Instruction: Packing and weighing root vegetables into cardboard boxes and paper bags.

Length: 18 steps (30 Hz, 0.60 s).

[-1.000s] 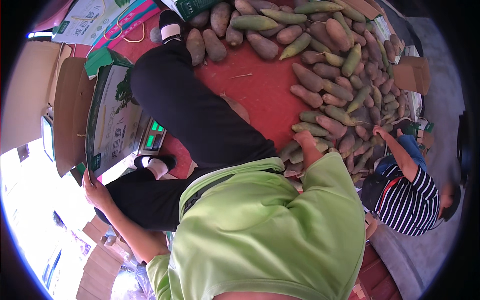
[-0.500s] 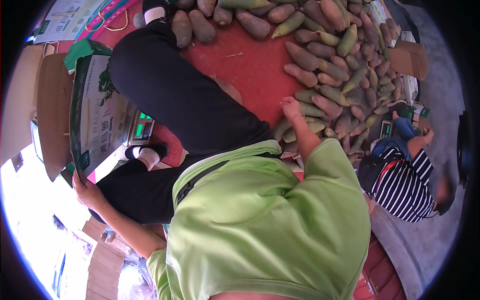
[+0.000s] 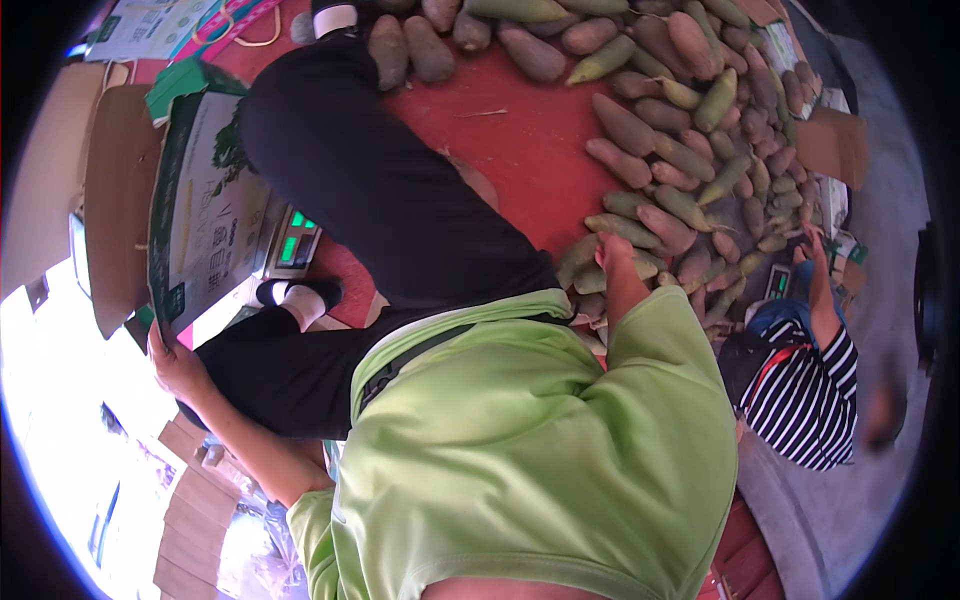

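Observation:
At the left, my left hand (image 3: 178, 370) is closed on the lower edge of an upright white and green carton (image 3: 212, 190), whose brown flaps stand open. My right hand (image 3: 615, 252) is over the near edge of a heap of radishes, right beside a long green radish (image 3: 622, 229). Its fingers are bunched and point away from me; whether they grip a radish is hidden. Reddish-brown radishes (image 3: 622, 124) and green ones lie mixed in the heap. A scale with a green lit display (image 3: 296, 240) shows beside the carton.
My bent leg (image 3: 390, 190) lies between the carton and the red floor covering (image 3: 530, 150). Another person in a striped top (image 3: 800, 400) reaches toward the heap's right side, near a second scale (image 3: 777, 282). Another open carton (image 3: 835, 148) stands at the far right.
My right hand has come down closer to me and onto the near radishes. My left hand keeps its hold on the carton. The other person's arm has reached farther up toward the heap.

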{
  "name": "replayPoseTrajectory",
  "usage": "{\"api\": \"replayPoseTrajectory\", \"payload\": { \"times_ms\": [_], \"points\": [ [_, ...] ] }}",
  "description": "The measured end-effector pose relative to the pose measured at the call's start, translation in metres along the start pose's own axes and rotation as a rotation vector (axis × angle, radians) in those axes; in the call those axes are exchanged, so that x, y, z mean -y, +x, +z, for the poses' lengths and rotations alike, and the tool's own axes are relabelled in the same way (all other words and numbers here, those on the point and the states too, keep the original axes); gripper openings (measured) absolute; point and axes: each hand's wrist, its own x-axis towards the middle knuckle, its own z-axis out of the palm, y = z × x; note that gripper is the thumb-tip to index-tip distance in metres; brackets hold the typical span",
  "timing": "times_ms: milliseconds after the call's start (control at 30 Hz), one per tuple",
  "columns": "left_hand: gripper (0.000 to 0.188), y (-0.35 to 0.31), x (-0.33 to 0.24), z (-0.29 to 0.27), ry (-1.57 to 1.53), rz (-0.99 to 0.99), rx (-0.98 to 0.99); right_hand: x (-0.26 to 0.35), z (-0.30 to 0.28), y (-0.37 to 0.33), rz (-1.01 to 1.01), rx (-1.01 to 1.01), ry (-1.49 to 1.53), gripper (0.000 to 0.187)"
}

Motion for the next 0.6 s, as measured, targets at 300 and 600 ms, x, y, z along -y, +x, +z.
{"api": "replayPoseTrajectory", "payload": {
  "times_ms": [300, 600],
  "points": [
    [0.021, -0.005, -0.01, -0.008, -0.015, 0.002, -0.016, -0.007, 0.084, 0.008, -0.651, 0.003, -0.861, 0.037],
    [0.026, -0.008, -0.022, -0.018, -0.037, -0.029, -0.037, -0.006, 0.114, -0.061, -0.7, 0.261, -1.391, 0.05]
  ]
}}
